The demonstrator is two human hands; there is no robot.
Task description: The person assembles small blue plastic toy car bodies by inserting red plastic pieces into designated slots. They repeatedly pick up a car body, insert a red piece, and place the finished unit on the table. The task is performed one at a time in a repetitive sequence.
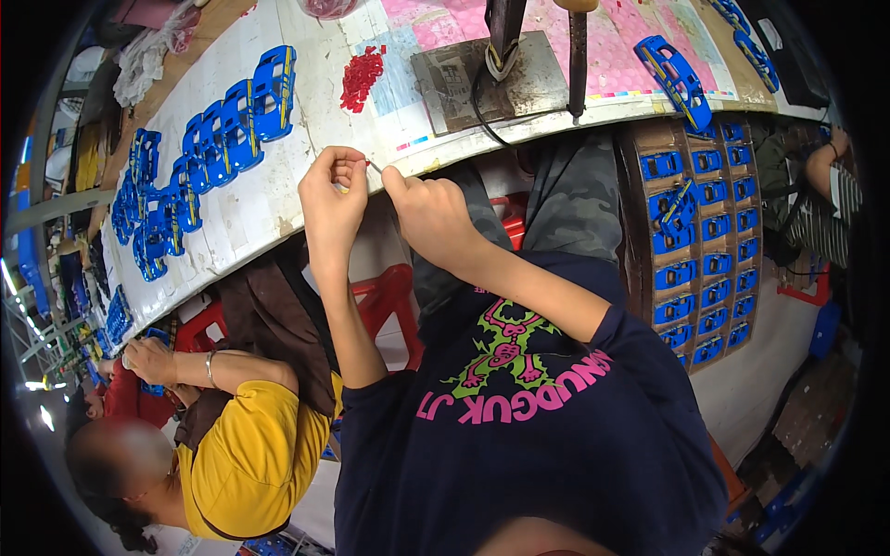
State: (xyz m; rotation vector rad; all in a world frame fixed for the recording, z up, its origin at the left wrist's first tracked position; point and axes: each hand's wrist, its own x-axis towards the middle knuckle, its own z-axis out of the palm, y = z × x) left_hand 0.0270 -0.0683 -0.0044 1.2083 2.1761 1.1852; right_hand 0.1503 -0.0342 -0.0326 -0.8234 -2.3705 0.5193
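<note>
head view | left fisheye of a head-worn pair | faces steeply down | wearer's dark shirt (538,454) near, filling lower centre | left hand (336,196) and right hand (431,218) beyond | worktable (320,120) bowing across top

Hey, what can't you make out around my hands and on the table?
All in the head view:
Tiny red item pinched by the bare left hand: too small, partly hidden by its grip.
Anything inside the curled bare right hand: hidden by the hand itself.
Pinkish, see-through rounded thing: cut off by the upper edge.
Count of blue plastic car shells at left: they overlap.
</note>
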